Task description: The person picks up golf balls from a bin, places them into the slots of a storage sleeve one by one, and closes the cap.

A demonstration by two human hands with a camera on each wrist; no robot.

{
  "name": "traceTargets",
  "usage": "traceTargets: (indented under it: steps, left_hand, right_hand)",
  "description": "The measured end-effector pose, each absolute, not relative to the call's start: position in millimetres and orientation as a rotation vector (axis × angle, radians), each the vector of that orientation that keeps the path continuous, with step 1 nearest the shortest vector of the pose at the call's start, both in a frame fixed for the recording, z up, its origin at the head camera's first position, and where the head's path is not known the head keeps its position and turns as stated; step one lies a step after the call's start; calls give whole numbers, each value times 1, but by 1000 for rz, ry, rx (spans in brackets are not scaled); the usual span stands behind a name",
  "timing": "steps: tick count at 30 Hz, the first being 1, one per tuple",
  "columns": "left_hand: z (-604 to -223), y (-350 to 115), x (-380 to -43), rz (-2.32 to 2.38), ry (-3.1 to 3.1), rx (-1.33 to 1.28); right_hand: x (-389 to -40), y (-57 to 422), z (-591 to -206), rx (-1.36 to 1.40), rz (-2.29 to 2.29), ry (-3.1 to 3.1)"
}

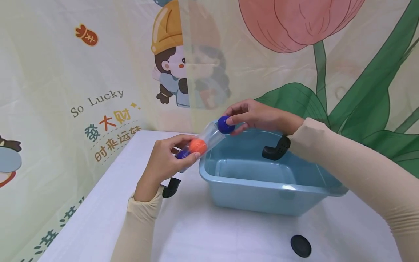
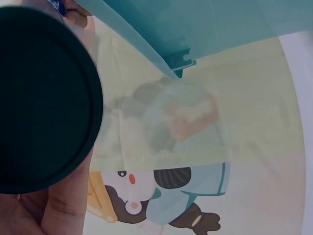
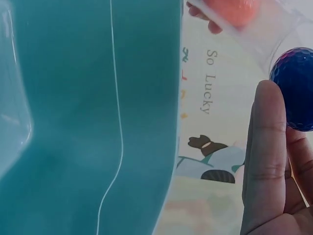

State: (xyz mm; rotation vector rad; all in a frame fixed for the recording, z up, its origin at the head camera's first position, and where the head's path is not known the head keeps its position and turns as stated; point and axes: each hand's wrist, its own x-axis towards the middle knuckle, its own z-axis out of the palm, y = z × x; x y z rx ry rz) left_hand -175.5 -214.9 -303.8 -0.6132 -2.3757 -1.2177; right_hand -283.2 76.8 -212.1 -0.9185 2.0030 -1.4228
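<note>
My left hand (image 1: 160, 158) grips a tilted clear plastic tube (image 1: 211, 135) near its lower end. Inside the tube are an orange ball (image 1: 198, 146) and, below it, a blue ball (image 1: 182, 154) partly covered by fingers. A dark round end (image 2: 49, 100) of the tube fills the left side of the left wrist view. At the tube's upper mouth, my right hand (image 1: 262, 115) pinches another blue ball (image 1: 226, 125). Dimples show on this ball (image 3: 297, 90) in the right wrist view, like a golf ball, at the tube's rim.
A light blue plastic basin (image 1: 255, 194) stands on the white-covered table (image 1: 196, 233), beneath the right forearm. A black round cap (image 1: 300, 246) lies in front of it. Behind the table hangs a printed cloth (image 1: 124, 58).
</note>
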Motion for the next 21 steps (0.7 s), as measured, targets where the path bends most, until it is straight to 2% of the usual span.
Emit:
traceTargets:
  steps: [21]
  left_hand:
    - [-299, -215, -171, -1199, -2383, -597]
  right_hand:
    - [-273, 73, -218, -1001, -1440, 1938]
